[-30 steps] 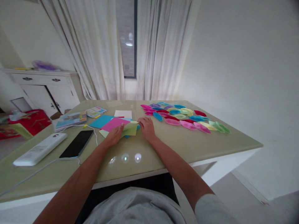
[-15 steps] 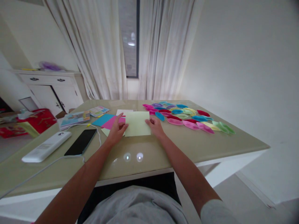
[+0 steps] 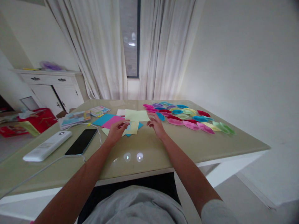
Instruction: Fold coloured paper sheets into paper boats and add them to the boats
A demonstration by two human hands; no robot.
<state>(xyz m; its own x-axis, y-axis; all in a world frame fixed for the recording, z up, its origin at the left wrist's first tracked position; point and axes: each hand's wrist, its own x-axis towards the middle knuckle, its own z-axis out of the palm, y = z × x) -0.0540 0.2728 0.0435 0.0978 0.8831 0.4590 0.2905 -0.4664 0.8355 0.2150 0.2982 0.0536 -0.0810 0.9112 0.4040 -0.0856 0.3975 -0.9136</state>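
Note:
A pale green sheet of paper point(image 3: 136, 115) is held up between my two hands above the table. It shows as a low, wide strip; whether it is folded or tilted I cannot tell. My left hand point(image 3: 118, 130) pinches its lower left corner. At its right end are the bent fingers and thumb of my right hand point(image 3: 156, 125), closed on the edge. Behind and below lie loose coloured sheets: a blue one point(image 3: 102, 119), a pink one point(image 3: 111, 122) and a pale yellow one point(image 3: 133, 128).
Several leaf-shaped coloured paper pieces point(image 3: 175, 121) lie in rows at the right. To the left are a black phone point(image 3: 81, 142), a white device point(image 3: 48, 146), a white cable point(image 3: 101, 140) and booklets point(image 3: 76, 118). The table edge point(image 3: 140, 175) runs before my body.
The pale green sheet stood tall between my hands; now its lower edge is higher and it looks much shorter. The pale yellow and blue papers beneath have come into view.

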